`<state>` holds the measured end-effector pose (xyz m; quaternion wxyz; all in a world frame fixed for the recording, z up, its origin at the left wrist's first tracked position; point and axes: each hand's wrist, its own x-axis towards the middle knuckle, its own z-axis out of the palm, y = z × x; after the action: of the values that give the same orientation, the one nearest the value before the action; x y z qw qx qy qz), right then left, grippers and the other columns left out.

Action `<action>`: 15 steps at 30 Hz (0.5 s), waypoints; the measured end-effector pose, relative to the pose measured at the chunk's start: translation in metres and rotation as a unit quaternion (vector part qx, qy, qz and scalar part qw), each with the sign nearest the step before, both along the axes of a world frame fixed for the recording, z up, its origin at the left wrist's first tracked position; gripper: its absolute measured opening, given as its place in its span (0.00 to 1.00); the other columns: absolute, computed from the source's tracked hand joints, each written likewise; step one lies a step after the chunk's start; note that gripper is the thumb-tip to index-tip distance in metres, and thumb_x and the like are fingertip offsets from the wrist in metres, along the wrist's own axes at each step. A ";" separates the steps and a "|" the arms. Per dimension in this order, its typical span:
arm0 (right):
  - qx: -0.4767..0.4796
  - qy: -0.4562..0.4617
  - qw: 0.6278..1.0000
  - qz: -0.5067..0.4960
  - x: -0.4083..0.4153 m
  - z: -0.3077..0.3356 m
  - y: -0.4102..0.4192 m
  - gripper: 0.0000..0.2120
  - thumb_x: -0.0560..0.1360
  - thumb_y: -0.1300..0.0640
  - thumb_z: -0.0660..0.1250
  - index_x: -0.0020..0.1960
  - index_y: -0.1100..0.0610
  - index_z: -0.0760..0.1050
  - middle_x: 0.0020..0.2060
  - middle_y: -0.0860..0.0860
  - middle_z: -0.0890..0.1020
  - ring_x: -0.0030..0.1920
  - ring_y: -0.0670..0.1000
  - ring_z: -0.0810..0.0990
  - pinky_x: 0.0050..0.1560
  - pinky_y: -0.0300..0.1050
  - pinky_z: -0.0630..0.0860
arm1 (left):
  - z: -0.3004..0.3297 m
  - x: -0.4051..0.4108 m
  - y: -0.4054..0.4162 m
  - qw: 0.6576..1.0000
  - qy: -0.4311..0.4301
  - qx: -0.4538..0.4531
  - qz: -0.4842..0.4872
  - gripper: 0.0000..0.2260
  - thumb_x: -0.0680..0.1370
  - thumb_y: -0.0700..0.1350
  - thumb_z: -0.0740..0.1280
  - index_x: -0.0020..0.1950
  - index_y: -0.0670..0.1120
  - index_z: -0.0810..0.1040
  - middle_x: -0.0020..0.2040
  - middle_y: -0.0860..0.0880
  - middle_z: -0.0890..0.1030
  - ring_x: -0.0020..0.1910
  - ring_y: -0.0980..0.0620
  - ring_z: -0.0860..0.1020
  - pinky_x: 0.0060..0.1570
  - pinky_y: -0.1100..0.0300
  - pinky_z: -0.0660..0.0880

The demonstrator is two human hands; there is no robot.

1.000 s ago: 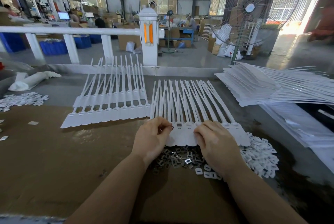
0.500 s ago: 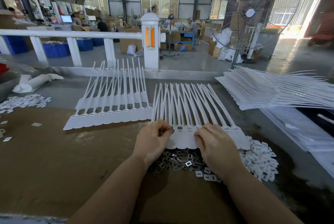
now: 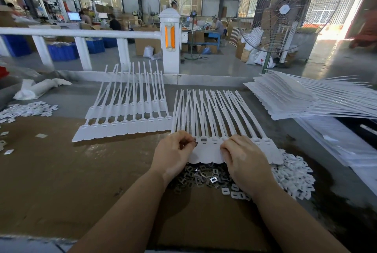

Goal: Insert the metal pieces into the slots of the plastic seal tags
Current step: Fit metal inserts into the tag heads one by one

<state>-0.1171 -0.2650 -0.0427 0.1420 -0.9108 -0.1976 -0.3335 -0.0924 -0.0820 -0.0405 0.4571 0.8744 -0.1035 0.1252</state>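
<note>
My left hand (image 3: 173,154) is curled up, and its fingertips pinch a small metal piece (image 3: 195,143) right at the left end of the strip of white seal tags (image 3: 212,150) in the middle of the frame. My right hand (image 3: 242,156) lies on the strip with bent fingers pressing the tags down. Just below the strip, between my hands, sits a pile of metal pieces (image 3: 202,177) on the brown tabletop (image 3: 61,181).
</note>
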 end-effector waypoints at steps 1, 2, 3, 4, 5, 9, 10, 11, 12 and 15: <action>0.000 -0.001 1.000 0.000 0.000 0.000 0.000 0.03 0.71 0.67 0.69 0.39 0.62 0.78 0.36 0.54 0.79 0.38 0.54 0.77 0.41 0.47 0.77 | 0.000 0.000 0.000 1.000 0.000 0.000 0.001 0.07 0.76 0.45 0.67 0.40 0.56 0.75 0.40 0.58 0.79 0.41 0.61 0.75 0.39 0.73 0.68; 0.000 -0.002 1.000 0.000 0.000 0.000 0.000 0.03 0.70 0.67 0.69 0.39 0.62 0.78 0.36 0.54 0.79 0.38 0.54 0.77 0.40 0.47 0.77 | 0.001 0.000 0.000 1.000 -0.001 0.001 0.001 0.07 0.76 0.44 0.67 0.40 0.56 0.75 0.41 0.58 0.79 0.41 0.61 0.75 0.40 0.72 0.69; 0.000 -0.004 1.000 0.001 0.000 0.000 0.000 0.03 0.70 0.67 0.69 0.39 0.62 0.78 0.35 0.54 0.79 0.38 0.54 0.77 0.40 0.47 0.77 | 0.001 0.000 0.000 1.000 -0.001 0.002 0.001 0.06 0.76 0.44 0.67 0.41 0.55 0.76 0.41 0.57 0.79 0.42 0.60 0.76 0.41 0.71 0.69; 0.001 -0.007 1.000 0.002 0.000 0.000 0.000 0.03 0.70 0.68 0.69 0.39 0.62 0.78 0.35 0.54 0.79 0.37 0.54 0.77 0.40 0.47 0.76 | 0.001 0.000 0.000 1.000 0.000 0.002 0.000 0.05 0.77 0.44 0.67 0.42 0.54 0.76 0.42 0.56 0.80 0.42 0.59 0.76 0.42 0.69 0.71; 0.001 -0.010 1.000 0.004 0.000 0.000 0.000 0.03 0.70 0.68 0.69 0.39 0.62 0.78 0.35 0.54 0.79 0.37 0.54 0.77 0.40 0.46 0.76 | 0.001 0.000 0.000 1.000 0.000 0.003 -0.001 0.03 0.77 0.44 0.67 0.43 0.52 0.77 0.43 0.55 0.80 0.43 0.58 0.76 0.44 0.67 0.72; -0.001 -0.013 1.000 0.003 0.001 0.000 0.001 0.03 0.70 0.68 0.69 0.38 0.62 0.78 0.35 0.54 0.78 0.37 0.54 0.77 0.39 0.46 0.75 | 0.001 -0.001 0.000 1.000 0.000 0.000 0.000 0.02 0.77 0.44 0.66 0.44 0.51 0.78 0.43 0.54 0.81 0.44 0.57 0.77 0.46 0.64 0.74; -0.001 -0.014 1.000 0.002 0.001 0.000 0.001 0.04 0.70 0.68 0.69 0.38 0.62 0.78 0.35 0.54 0.78 0.37 0.54 0.76 0.39 0.46 0.75 | 0.001 -0.001 0.000 1.000 0.000 0.000 0.000 0.03 0.77 0.44 0.66 0.44 0.51 0.78 0.43 0.54 0.80 0.44 0.57 0.77 0.45 0.65 0.73; -0.001 -0.015 1.000 0.002 0.001 0.000 0.001 0.04 0.70 0.68 0.69 0.38 0.62 0.78 0.34 0.54 0.78 0.36 0.54 0.76 0.39 0.46 0.75 | 0.001 -0.001 0.000 1.000 0.000 0.001 0.000 0.03 0.77 0.44 0.66 0.44 0.51 0.77 0.43 0.54 0.80 0.43 0.57 0.76 0.43 0.67 0.72; -0.001 -0.015 1.000 0.003 0.002 -0.001 0.001 0.04 0.70 0.68 0.69 0.38 0.62 0.78 0.34 0.54 0.78 0.36 0.54 0.76 0.39 0.46 0.75 | 0.001 -0.001 0.000 1.000 0.000 0.002 0.001 0.04 0.77 0.44 0.66 0.43 0.52 0.77 0.42 0.54 0.80 0.43 0.57 0.76 0.42 0.69 0.72; 0.002 -0.013 1.000 0.004 0.002 -0.001 0.001 0.04 0.70 0.68 0.69 0.38 0.62 0.78 0.35 0.54 0.78 0.37 0.54 0.76 0.39 0.47 0.75 | 0.000 0.000 0.000 1.000 0.002 0.000 0.001 0.05 0.77 0.44 0.66 0.42 0.53 0.76 0.42 0.55 0.80 0.42 0.58 0.76 0.41 0.69 0.71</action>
<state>-0.1153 -0.2645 -0.0437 0.1423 -0.9055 -0.2027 -0.3446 -0.0926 -0.0819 -0.0403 0.4573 0.8747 -0.1019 0.1242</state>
